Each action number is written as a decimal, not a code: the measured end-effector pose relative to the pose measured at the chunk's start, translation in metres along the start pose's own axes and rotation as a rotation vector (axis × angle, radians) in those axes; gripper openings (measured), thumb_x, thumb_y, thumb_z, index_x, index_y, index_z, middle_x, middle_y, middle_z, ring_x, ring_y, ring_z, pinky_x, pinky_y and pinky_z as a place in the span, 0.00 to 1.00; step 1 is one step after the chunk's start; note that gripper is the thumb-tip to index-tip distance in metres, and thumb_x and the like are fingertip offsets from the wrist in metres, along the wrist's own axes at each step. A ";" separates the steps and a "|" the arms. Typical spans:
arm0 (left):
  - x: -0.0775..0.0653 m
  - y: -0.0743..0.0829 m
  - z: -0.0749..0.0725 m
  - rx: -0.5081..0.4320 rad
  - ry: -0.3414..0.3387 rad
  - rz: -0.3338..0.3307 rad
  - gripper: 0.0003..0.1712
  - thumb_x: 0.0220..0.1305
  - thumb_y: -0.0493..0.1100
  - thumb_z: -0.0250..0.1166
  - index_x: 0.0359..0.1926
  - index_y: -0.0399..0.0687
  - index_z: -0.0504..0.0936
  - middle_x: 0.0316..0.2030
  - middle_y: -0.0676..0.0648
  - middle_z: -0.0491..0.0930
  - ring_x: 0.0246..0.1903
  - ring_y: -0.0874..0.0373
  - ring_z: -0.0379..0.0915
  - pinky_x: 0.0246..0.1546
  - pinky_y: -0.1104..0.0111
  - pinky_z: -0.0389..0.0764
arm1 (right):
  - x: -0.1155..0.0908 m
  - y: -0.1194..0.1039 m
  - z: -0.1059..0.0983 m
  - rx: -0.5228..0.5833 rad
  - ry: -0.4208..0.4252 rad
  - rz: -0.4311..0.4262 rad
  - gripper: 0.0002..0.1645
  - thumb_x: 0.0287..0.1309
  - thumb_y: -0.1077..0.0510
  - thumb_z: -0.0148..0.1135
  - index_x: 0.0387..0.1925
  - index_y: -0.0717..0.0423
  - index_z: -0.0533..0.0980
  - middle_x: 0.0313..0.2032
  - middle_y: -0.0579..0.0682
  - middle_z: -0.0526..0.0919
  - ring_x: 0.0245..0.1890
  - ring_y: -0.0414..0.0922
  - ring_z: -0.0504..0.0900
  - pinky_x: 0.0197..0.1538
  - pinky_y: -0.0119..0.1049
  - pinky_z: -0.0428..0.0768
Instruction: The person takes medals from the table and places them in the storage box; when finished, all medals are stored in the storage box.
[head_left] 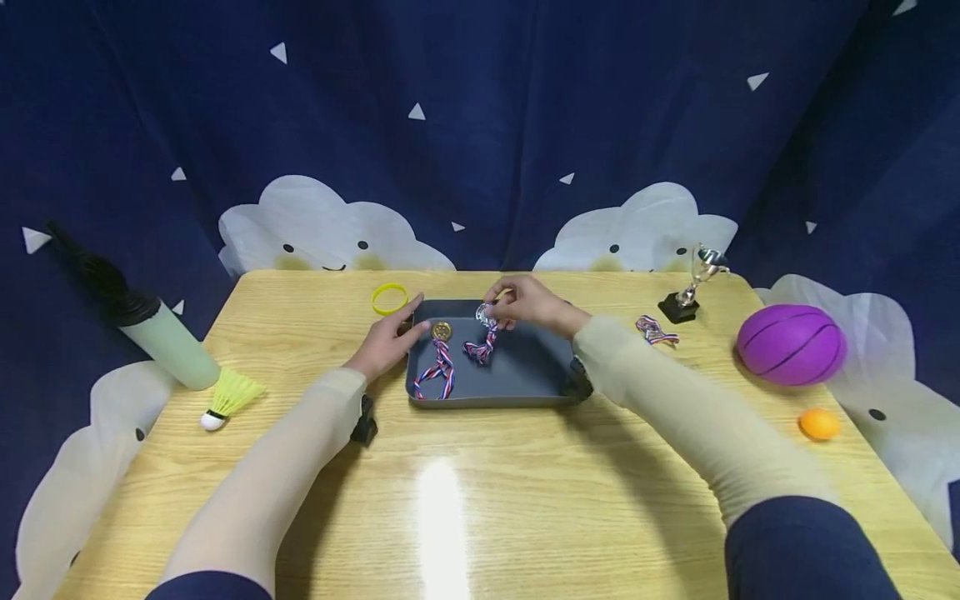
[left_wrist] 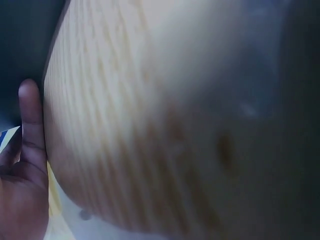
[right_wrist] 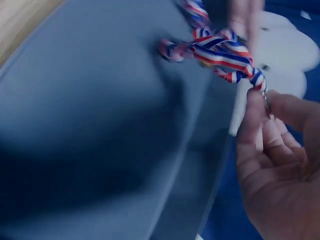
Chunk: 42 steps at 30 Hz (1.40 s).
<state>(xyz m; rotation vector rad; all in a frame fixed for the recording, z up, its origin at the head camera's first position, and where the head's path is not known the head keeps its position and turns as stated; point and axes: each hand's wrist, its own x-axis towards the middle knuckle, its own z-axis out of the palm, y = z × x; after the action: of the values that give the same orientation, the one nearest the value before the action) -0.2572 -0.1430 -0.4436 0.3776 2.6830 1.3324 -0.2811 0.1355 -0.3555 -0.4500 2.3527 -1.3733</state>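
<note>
Is a wood-grain table (head_left: 540, 500). Bears grey tray (head_left: 517, 358), yellow band (head_left: 389, 286), bottle (head_left: 171, 346), shuttlecock (head_left: 234, 395); also trophy (head_left: 684, 299), ribbon (head_left: 654, 330), purple ball (head_left: 791, 345), orange ball (head_left: 819, 423).

On the table (head_left: 570, 500) before you, the tray (head_left: 525, 367) sits toward the far side, your left hand (head_left: 386, 340) at its left wall. One medal (head_left: 442, 332) lies inside on the left; just right of it, your right hand (head_left: 528, 302) holds the second medal (head_left: 483, 314) at the tray's far part. Beyond your left fingers lies a band (head_left: 389, 285). At far left is a bottle (head_left: 172, 346) — a shuttlecock (head_left: 232, 396) just nearer. At far right stands a trophy (head_left: 686, 296), a bundled ribbon (head_left: 656, 331) nearer and left, a ball (head_left: 791, 344) right — and a smaller ball (head_left: 820, 424) nearer you. Behind everything hangs a curtain (head_left: 480, 125).
</note>
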 end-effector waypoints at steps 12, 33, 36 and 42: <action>0.001 0.000 0.000 -0.001 0.007 -0.012 0.39 0.82 0.54 0.54 0.85 0.54 0.51 0.81 0.37 0.58 0.77 0.37 0.62 0.81 0.46 0.61 | 0.032 0.008 0.046 -0.241 -0.006 0.147 0.10 0.68 0.71 0.63 0.49 0.73 0.76 0.33 0.54 0.81 0.31 0.42 0.85 0.45 0.39 0.92; -0.002 0.001 0.002 -0.004 0.009 -0.014 0.38 0.82 0.53 0.54 0.84 0.53 0.52 0.81 0.37 0.59 0.76 0.38 0.65 0.79 0.46 0.65 | 0.038 0.001 0.050 -0.637 -0.059 0.095 0.03 0.69 0.64 0.64 0.39 0.62 0.78 0.33 0.51 0.82 0.31 0.43 0.80 0.34 0.31 0.79; -0.001 0.000 0.003 -0.005 0.010 -0.010 0.38 0.82 0.53 0.54 0.84 0.53 0.52 0.81 0.37 0.58 0.76 0.37 0.65 0.79 0.46 0.64 | 0.033 -0.002 0.035 -0.580 -0.090 0.094 0.05 0.71 0.63 0.63 0.41 0.63 0.77 0.39 0.56 0.85 0.34 0.44 0.85 0.40 0.34 0.87; 0.001 0.001 0.003 0.001 0.006 -0.015 0.39 0.82 0.55 0.53 0.84 0.53 0.52 0.81 0.38 0.59 0.76 0.38 0.64 0.80 0.46 0.63 | 0.011 -0.001 -0.023 -0.522 -0.056 0.003 0.07 0.73 0.64 0.61 0.45 0.67 0.77 0.42 0.65 0.87 0.36 0.53 0.89 0.40 0.38 0.89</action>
<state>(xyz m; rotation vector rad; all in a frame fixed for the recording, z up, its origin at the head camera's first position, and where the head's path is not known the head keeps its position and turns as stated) -0.2578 -0.1403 -0.4445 0.3526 2.6865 1.3301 -0.3018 0.1472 -0.3460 -0.6141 2.6468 -0.7147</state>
